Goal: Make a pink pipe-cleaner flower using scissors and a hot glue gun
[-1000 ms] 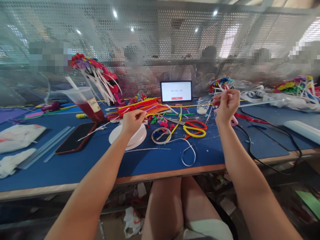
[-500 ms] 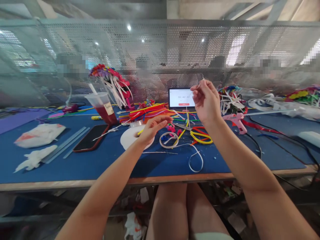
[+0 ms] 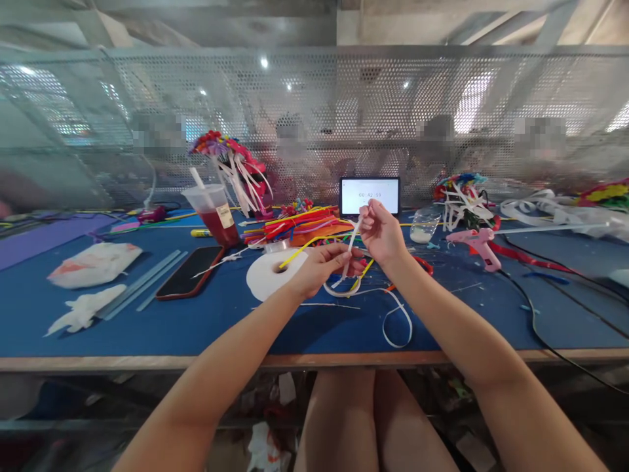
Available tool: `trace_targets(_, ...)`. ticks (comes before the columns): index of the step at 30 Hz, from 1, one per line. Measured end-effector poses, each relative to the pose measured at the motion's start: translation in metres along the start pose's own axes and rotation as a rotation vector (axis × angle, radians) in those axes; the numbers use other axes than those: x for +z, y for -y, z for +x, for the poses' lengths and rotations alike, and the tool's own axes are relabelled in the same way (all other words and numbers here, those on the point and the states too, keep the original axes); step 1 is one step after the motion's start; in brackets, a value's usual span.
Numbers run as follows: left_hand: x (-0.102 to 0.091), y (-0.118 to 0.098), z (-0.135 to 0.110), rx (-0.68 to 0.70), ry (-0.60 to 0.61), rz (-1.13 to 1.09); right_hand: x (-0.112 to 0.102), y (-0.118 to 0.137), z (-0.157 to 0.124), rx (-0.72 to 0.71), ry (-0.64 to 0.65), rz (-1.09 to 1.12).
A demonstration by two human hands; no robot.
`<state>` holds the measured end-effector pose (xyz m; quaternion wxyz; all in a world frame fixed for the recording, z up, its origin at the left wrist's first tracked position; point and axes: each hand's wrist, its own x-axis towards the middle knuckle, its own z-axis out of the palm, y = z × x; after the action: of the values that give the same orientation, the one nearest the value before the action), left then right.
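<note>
My two hands meet over the middle of the blue table (image 3: 206, 321). My left hand (image 3: 319, 265) pinches the lower end of a thin white strip (image 3: 352, 248), with a yellow pipe cleaner (image 3: 299, 250) running out past its fingers. My right hand (image 3: 382, 233) pinches the same strip's upper end, just in front of the tablet (image 3: 369, 195). A white ribbon spool (image 3: 268, 272) lies left of my left hand. Loops of white ribbon (image 3: 398, 321) trail toward the table's front edge.
A heap of coloured pipe cleaners (image 3: 295, 226), a cup of red drink (image 3: 213, 213), a phone (image 3: 189, 271), a pink glue gun (image 3: 476, 242) with black cable, a small jar (image 3: 423, 226) and bundles of finished flowers (image 3: 230, 160) lie around. A perforated metal screen (image 3: 314, 111) backs the table.
My right hand dropped from shoulder height and swung left to meet my left hand. My left hand shifted right off the spool. Both now pinch the white strip.
</note>
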<state>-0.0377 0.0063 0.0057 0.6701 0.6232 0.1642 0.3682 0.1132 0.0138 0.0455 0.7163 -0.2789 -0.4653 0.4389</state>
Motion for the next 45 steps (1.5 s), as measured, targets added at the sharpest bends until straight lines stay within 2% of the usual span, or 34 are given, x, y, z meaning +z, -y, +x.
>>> trace_targets(4,0.0,0.001,0.0,-0.02,0.015,0.018,0.002,0.006,-0.003,0.048,-0.081,0.057)
trace_targets(7,0.001,0.002,0.0,-0.031,0.015,0.008,0.001,0.008,-0.005,0.065,-0.085,0.059)
trace_targets(12,0.001,0.004,0.002,-0.034,-0.029,-0.018,-0.006,0.002,-0.005,0.118,-0.012,-0.039)
trace_targets(18,-0.002,0.004,0.005,-0.01,-0.136,-0.04,-0.025,-0.006,-0.013,0.353,0.128,-0.191)
trace_targets(20,-0.002,0.003,0.005,-0.012,-0.164,-0.013,-0.036,-0.006,-0.018,0.386,0.198,-0.296)
trace_targets(23,-0.004,0.004,0.007,0.019,-0.215,0.051,-0.058,0.0,-0.025,0.341,0.257,-0.505)
trace_targets(27,-0.011,0.007,0.01,0.104,-0.284,0.171,-0.102,0.012,-0.024,0.156,0.115,-0.731)
trace_targets(29,-0.015,0.008,0.012,0.126,-0.308,0.196,-0.125,0.018,-0.021,0.033,0.026,-0.96)
trace_targets(31,-0.019,0.01,0.013,0.132,-0.337,0.188,-0.143,0.021,-0.019,0.004,-0.005,-1.198)
trace_targets(34,-0.023,0.01,0.015,0.109,-0.373,0.17,-0.156,0.018,-0.017,0.03,0.032,-1.271)
trace_targets(38,-0.024,0.009,0.014,0.096,-0.379,0.187,-0.144,0.007,-0.02,0.017,0.114,-1.185)
trace_targets(45,-0.009,0.006,0.007,0.098,-0.16,0.321,-0.074,-0.014,-0.036,0.049,0.329,-0.915)
